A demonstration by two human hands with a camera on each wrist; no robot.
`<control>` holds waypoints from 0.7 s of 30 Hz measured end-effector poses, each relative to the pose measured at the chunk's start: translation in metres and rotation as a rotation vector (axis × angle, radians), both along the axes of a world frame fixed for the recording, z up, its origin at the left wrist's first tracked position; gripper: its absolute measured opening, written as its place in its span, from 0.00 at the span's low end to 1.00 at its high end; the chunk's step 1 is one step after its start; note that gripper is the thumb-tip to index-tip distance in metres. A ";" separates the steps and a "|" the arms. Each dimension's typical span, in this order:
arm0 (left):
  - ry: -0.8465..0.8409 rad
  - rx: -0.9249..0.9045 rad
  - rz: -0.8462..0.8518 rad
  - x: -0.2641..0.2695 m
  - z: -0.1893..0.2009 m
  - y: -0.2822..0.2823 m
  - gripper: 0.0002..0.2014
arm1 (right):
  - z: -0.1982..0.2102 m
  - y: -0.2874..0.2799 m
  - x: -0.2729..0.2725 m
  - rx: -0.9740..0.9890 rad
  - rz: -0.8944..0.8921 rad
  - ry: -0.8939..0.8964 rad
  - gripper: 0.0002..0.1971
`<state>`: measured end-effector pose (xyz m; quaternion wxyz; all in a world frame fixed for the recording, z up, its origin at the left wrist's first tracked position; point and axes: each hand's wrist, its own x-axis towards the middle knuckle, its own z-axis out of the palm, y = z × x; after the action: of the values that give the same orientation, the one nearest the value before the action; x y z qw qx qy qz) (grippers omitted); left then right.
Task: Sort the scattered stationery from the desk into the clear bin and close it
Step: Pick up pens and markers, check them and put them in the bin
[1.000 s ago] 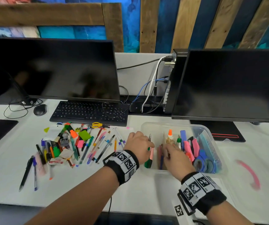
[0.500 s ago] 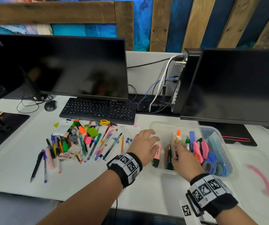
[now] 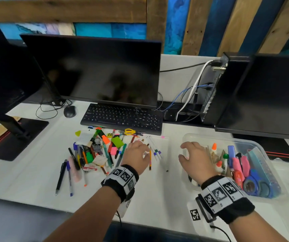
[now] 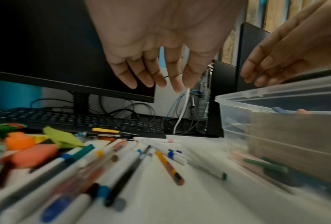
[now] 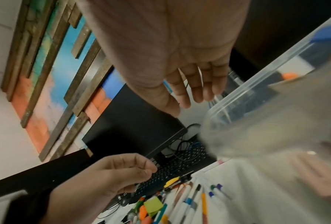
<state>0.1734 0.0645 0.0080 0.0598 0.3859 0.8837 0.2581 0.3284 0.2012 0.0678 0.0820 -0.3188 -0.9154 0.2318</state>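
The scattered stationery [image 3: 105, 151] lies in a pile on the white desk in front of the keyboard: pens, markers, highlighters, erasers. My left hand [image 3: 140, 149] hovers over the pile's right edge, fingers straight and empty, above the pens [image 4: 134, 160]. To the right stands the clear bin [image 3: 236, 138], uncovered, holding blue scissors [image 3: 255, 186], glue bottles [image 3: 214, 147], markers and a ruler. Over the bin's left rim [image 4: 275, 97] hangs my right hand [image 3: 191, 154], open, with nothing in it. The wrist views show both palms [image 4: 157, 75] [image 5: 189, 91] bare.
A black keyboard [image 3: 122, 117] sits just behind the pile, with a monitor [image 3: 96, 70] over it. A second monitor [image 3: 271, 95] stands behind the bin. A mouse [image 3: 69, 111] and cables lie at the back left. A monitor foot [image 3: 14, 137] is at the left.
My left hand has left the bin's edge and moved left over the pile, empty now. My right hand has risen from among the bin's contents to its left rim.
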 end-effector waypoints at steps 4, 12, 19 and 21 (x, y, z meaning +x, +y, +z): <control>-0.032 -0.074 0.082 -0.039 0.001 -0.027 0.11 | 0.001 -0.024 -0.042 -0.044 0.078 -0.012 0.17; -0.116 -0.149 0.305 -0.115 -0.009 -0.086 0.13 | -0.030 -0.068 -0.124 -0.176 0.228 -0.201 0.17; -0.171 -0.186 0.477 -0.168 -0.018 -0.127 0.17 | -0.065 -0.103 -0.176 -0.191 0.241 -0.299 0.20; -0.186 -0.195 0.497 -0.181 -0.017 -0.132 0.19 | -0.068 -0.108 -0.190 -0.180 0.246 -0.312 0.20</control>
<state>-0.0078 -0.0677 -0.0095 0.1125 0.1242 0.9626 0.2128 0.1385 0.0930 -0.0007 -0.1183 -0.2429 -0.9246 0.2685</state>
